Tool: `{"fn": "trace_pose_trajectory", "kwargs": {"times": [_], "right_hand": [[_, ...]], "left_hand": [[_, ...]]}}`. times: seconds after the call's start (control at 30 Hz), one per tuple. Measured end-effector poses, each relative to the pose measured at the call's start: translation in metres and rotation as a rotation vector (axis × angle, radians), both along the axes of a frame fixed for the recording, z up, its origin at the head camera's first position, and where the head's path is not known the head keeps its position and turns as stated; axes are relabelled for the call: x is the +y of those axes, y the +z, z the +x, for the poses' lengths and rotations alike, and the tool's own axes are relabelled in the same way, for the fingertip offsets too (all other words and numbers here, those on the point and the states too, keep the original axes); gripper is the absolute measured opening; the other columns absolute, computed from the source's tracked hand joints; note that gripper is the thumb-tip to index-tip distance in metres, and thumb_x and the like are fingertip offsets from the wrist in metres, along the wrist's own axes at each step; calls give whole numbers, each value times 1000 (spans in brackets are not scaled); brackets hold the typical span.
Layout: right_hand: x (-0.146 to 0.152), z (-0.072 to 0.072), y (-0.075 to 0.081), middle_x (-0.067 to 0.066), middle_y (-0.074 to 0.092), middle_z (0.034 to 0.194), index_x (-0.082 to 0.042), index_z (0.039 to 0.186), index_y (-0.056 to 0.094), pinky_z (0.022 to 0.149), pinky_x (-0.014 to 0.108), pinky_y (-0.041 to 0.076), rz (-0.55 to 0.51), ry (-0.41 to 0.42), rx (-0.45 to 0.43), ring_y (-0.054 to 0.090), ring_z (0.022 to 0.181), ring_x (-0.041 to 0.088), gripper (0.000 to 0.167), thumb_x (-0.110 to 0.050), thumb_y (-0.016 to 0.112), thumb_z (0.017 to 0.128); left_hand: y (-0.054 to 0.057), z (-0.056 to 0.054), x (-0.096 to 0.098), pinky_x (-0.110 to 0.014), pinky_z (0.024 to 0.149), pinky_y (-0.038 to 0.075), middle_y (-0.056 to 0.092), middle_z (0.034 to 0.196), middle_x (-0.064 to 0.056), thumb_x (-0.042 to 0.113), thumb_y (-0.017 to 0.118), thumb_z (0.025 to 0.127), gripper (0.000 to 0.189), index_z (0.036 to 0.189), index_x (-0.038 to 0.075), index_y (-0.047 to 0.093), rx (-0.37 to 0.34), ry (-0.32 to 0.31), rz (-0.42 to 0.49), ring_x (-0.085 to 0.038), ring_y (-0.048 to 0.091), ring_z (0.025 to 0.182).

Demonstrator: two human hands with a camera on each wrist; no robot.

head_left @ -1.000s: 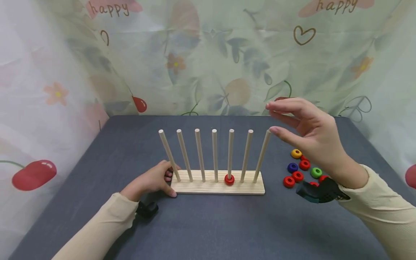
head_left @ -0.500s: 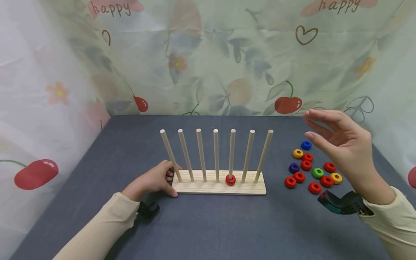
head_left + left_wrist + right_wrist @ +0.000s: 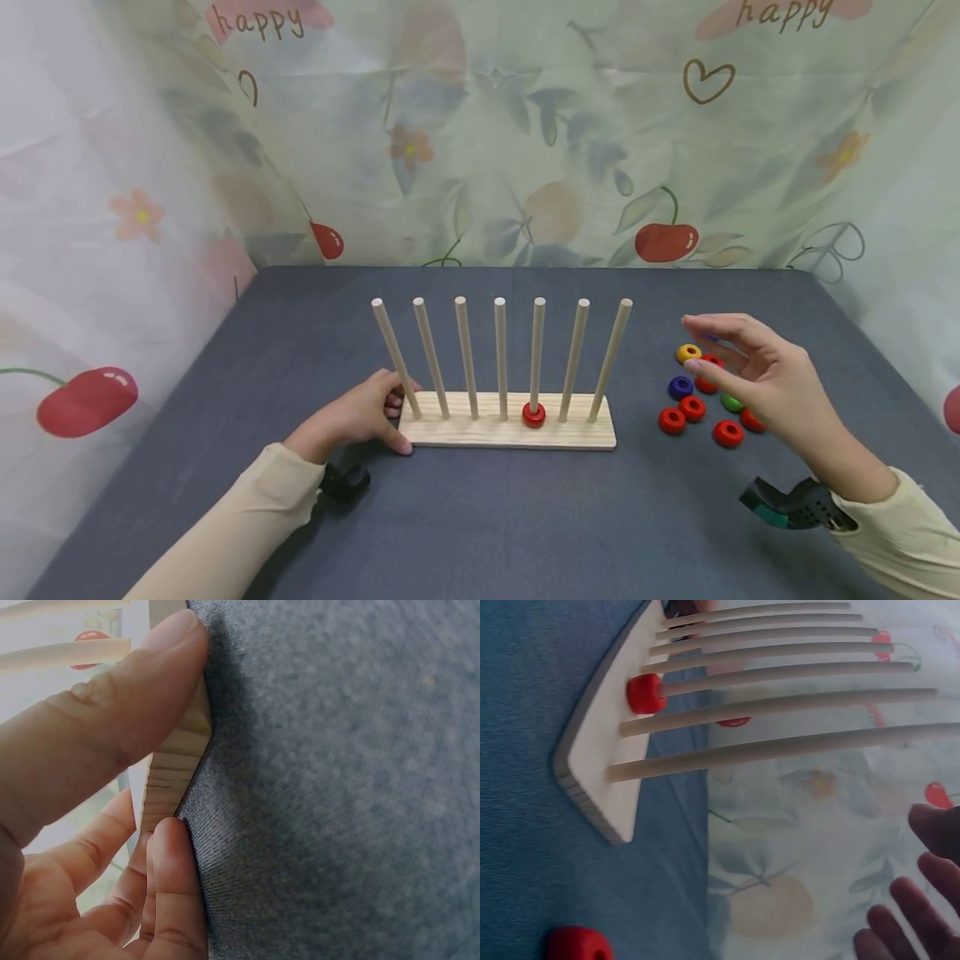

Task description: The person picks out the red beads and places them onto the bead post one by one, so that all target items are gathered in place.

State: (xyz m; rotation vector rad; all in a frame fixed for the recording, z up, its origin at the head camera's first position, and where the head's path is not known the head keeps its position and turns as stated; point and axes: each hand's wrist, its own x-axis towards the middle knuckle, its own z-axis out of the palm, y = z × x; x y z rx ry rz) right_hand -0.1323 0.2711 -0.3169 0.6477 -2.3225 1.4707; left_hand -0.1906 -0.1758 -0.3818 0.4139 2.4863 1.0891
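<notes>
A pale wooden peg board (image 3: 450,432) stands on the table, with several upright pegs in a row. One red ring (image 3: 534,416) sits at the foot of the third peg from the right. My left hand (image 3: 358,414) grips the board's left end, thumb at the front corner and fingers behind; the left wrist view shows the thumb (image 3: 112,712) against the wood. My right hand (image 3: 768,371) hovers over the loose rings at the right, thumb and fingers apart, nothing between them. It hides some rings. In the right wrist view its fingers (image 3: 915,907) are spread.
Loose beads lie right of the board: red rings (image 3: 672,421), a purple ring (image 3: 680,387), a yellow ring (image 3: 688,354) and a partly covered green ring (image 3: 732,403). A dark grey cloth (image 3: 487,517) covers the table. A patterned curtain (image 3: 480,167) hangs behind.
My right hand has moved from beside the rightmost peg to the right, then down over the loose rings. The left hand keeps its grip on the board.
</notes>
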Motion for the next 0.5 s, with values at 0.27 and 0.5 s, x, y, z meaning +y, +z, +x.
{"fn": "trace_pose_trajectory", "kwargs": {"times": [0.27,0.5], "right_hand": [[9,3,-27,-3,58,127,-10,129,58,86,7,44,257,-30,-210,52,110,-15,46,-12,74,85],[14,1,-41,16,55,135,-5,134,53,87,23,52,371,-18,-423,60,117,12,58,-28,74,85]], "left_hand": [[1,0,1,-31,84,43,45,108,-15,-1,91,56,75,123,-2,58,4,11,-3,-24,46,96],[0,0,0,-32,84,44,45,108,-15,0,91,57,74,123,-2,57,3,-3,-3,-23,47,97]]}}
